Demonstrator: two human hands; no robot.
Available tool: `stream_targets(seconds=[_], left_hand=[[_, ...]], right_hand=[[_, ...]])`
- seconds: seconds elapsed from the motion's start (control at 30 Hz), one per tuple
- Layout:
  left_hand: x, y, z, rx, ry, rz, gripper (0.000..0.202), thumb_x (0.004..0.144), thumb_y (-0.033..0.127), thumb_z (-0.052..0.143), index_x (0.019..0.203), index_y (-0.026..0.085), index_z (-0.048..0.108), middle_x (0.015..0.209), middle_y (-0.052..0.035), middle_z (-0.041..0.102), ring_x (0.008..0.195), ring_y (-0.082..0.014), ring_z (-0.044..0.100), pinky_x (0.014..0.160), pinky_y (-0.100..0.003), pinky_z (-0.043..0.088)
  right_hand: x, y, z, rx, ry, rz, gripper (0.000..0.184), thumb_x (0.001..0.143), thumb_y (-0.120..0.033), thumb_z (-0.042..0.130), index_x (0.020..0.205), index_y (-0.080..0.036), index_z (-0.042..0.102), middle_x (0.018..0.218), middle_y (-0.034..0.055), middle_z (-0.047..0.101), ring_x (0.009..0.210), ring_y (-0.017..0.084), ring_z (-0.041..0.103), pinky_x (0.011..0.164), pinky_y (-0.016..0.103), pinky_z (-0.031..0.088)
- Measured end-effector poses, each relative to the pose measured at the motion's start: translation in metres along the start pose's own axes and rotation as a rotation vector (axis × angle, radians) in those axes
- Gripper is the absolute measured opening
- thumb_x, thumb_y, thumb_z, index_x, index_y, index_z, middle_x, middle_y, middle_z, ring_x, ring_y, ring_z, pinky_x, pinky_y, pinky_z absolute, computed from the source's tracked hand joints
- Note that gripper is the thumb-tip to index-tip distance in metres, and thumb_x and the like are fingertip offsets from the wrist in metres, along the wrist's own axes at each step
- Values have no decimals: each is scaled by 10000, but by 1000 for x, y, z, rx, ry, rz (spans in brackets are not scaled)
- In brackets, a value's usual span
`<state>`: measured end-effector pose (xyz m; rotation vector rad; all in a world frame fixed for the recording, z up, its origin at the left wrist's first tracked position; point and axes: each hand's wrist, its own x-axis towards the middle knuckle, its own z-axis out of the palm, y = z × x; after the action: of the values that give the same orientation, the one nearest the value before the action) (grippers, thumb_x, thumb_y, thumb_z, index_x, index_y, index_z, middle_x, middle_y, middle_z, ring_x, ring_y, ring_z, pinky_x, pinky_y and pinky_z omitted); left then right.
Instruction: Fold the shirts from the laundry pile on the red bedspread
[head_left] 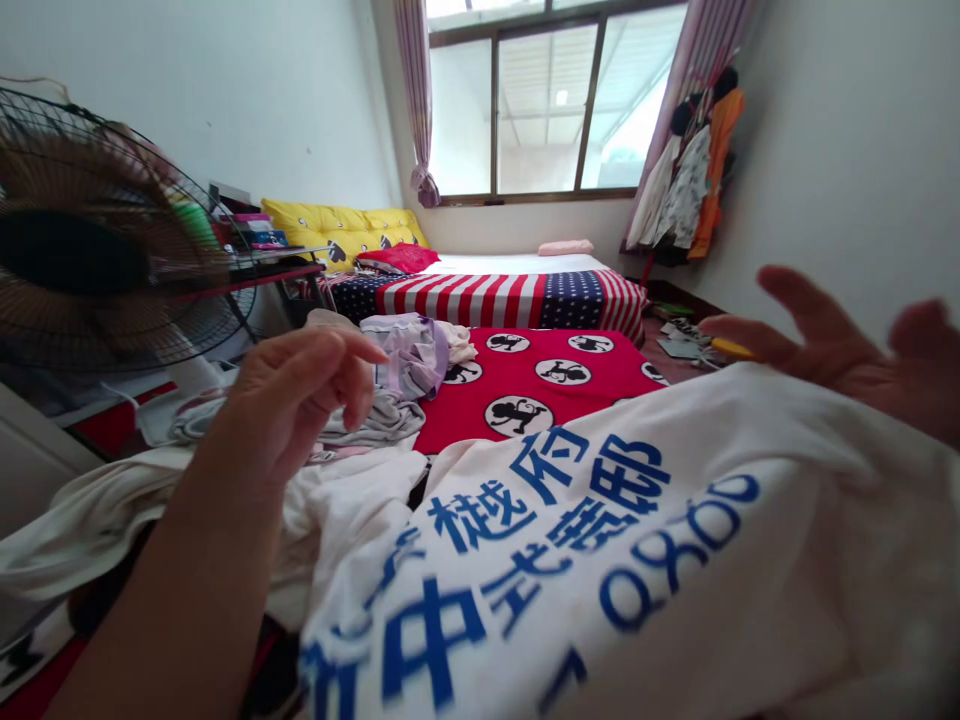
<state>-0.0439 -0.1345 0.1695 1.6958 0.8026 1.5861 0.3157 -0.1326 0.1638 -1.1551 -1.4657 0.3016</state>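
A bedroom: bed (495,264), curtains (414,85), hanging clothes (688,185).

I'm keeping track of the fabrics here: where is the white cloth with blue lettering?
In the head view, the white cloth spans the lower middle and right, nearer than the red sheet, with the right hand at its upper edge.

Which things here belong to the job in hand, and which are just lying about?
Apparently in the job: white cloth with blue lettering; left hand; right hand; perhaps heaped clothes.

Apparently just about: fan; yellow cushion; red pillow; hanging clothes.
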Motion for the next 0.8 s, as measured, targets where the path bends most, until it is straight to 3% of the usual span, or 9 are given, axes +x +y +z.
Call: stream_targets(seconds=[0.07, 0.13, 0.3, 0.47, 0.53, 0.6, 0.67, 0.73, 0.8], left_hand=[[4, -19, 2, 147, -72, -152, 251, 787, 457, 652, 827, 219, 722, 547, 3, 587, 468, -109, 496, 444, -223, 389], [7, -43, 6, 364, -185, -286, 310, 768, 475, 649, 884, 197, 719, 660, -21, 662, 564, -134, 564, 525, -235, 447], [-1, -98, 18, 815, -415, -286, 430, 719, 489, 632, 1007, 182, 719, 957, -80, 714, 788, -216, 632, 675, -281, 470], [-13, -115, 32, 951, -667, -371, 304, 616, 464, 703, 744, 189, 705, 676, -7, 653, 591, -162, 551, 507, -245, 336], [-13, -115, 37, 952, -675, -350, 227, 615, 398, 706, 688, 186, 673, 641, 11, 622, 567, -145, 526, 494, -242, 314], [-11, -113, 40, 935, -555, -269, 157, 657, 338, 673, 697, 187, 657, 647, 19, 608, 587, -140, 533, 520, -239, 343], [-9, -105, 42, 949, -241, -81, 118, 715, 303, 635, 746, 189, 638, 719, 7, 615, 691, -159, 569, 616, -248, 408], [-7, -94, 44, 921, 120, 198, 143, 749, 298, 638, 837, 190, 608, 877, -25, 627, 872, -192, 585, 780, -286, 445], [-6, -81, 47, 831, 299, 433, 259, 745, 309, 678, 952, 197, 571, 1049, -54, 608, 1028, -216, 560, 920, -332, 426]], right_hand=[[8, 7, 3, 35, -89, 138, 624, 777, -659, 463, 1261, -277, 558, 1006, 88, 708, 729, 219, 668, 550, 327, 477], [13, 17, 9, -199, -181, 145, 459, 668, -505, 689, 1044, -243, 689, 873, 66, 717, 680, 205, 643, 533, 290, 456], [10, 41, 33, -643, -450, 73, 277, 721, -423, 645, 936, -269, 729, 848, 19, 720, 724, 192, 644, 601, 273, 457], [-7, 59, 60, -728, -819, 110, 489, 625, -476, 718, 1066, -266, 691, 1005, 47, 708, 894, 241, 639, 675, 287, 445], [-13, 62, 69, -789, -943, 108, 422, 567, -422, 757, 954, -260, 712, 949, 42, 709, 865, 243, 634, 641, 278, 413], [-15, 60, 75, -786, -979, 61, 225, 579, -349, 737, 778, -249, 705, 830, 25, 701, 778, 216, 626, 583, 261, 367], [-14, 56, 76, -747, -785, 12, 89, 655, -318, 665, 700, -242, 674, 741, 17, 675, 704, 195, 604, 560, 264, 342], [-10, 52, 73, -712, -307, -49, 112, 739, -303, 579, 763, -235, 665, 781, 38, 663, 750, 213, 594, 621, 288, 374], [-3, 51, 67, -676, 165, -139, 138, 762, -261, 541, 833, -211, 648, 889, 77, 649, 884, 251, 577, 751, 337, 406]])
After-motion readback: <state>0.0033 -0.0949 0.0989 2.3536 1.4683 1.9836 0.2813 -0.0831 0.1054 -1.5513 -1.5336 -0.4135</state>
